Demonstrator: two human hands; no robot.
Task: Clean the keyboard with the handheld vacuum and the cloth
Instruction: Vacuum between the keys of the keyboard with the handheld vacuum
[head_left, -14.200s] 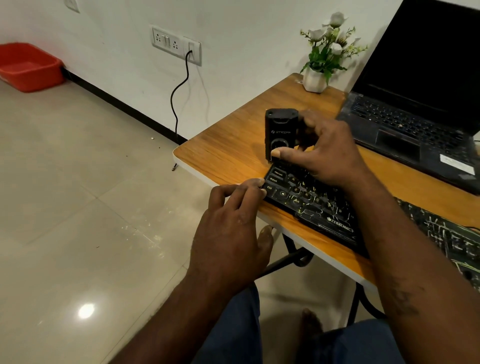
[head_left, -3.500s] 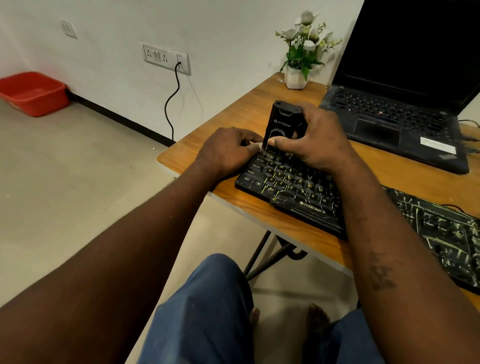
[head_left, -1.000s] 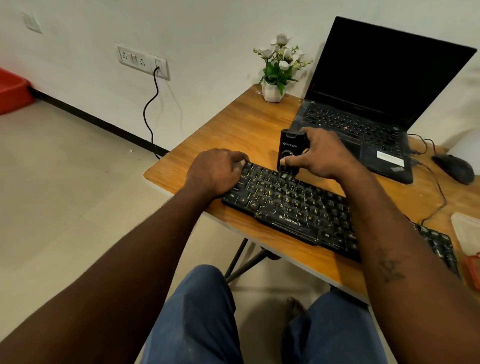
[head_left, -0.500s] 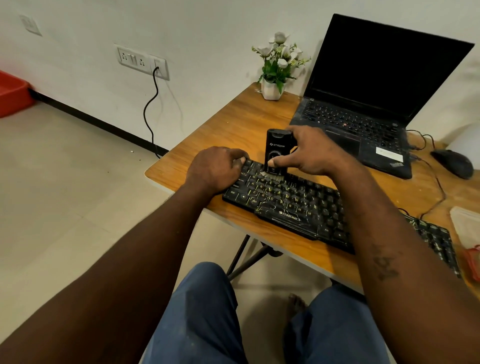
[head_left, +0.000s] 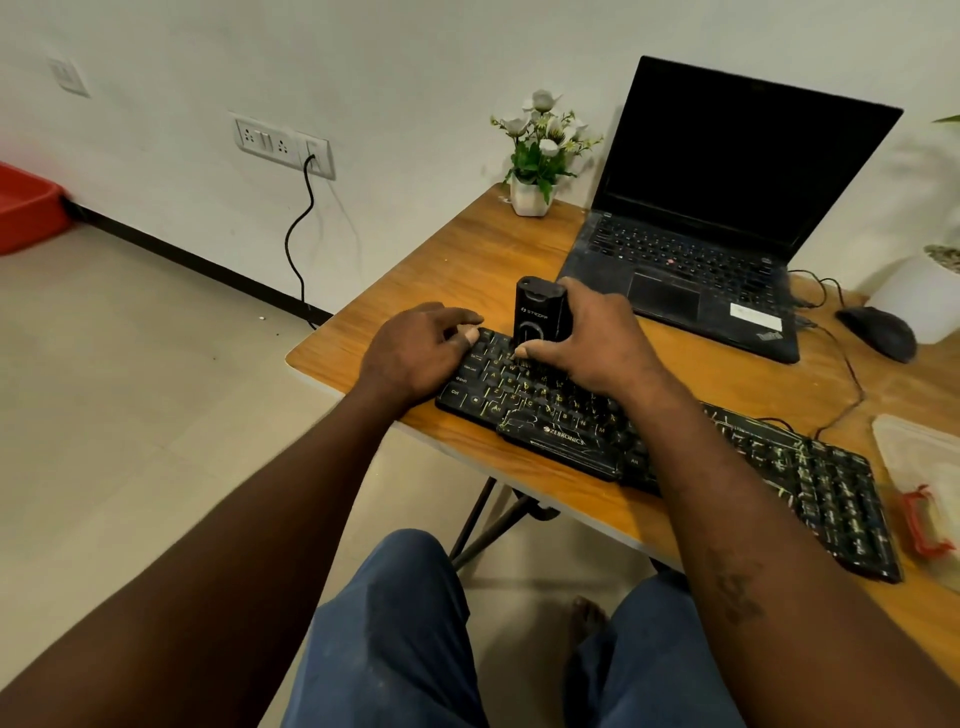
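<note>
While the handheld vacuum (head_left: 537, 312) was gripped upright in the right hand (head_left: 587, 343), fingers wrapped round its lower body, its nozzle end was set down on the keys at the far-left part of the keyboard (head_left: 563, 441). The keyboard's far-left corner was held by the left hand (head_left: 415, 353), thumb on the keys and fingers curled over the far edge. The keyboard was laid along the near edge of the tabletop (head_left: 467, 260), its left end close to the near-left corner.

Several hazards may be judged. A sideways drag of the nozzle could catch a keycap and lift it. Were the left hand's hold relaxed, the keyboard could be pushed toward the near edge, which lay just beside it. The right forearm was stretched over the middle keys, so these could be missed or pressed. A pale cloth-like sheet (head_left: 914, 467) was seen at the right edge, well apart from both hands; whether it was the cloth could not be told.
</note>
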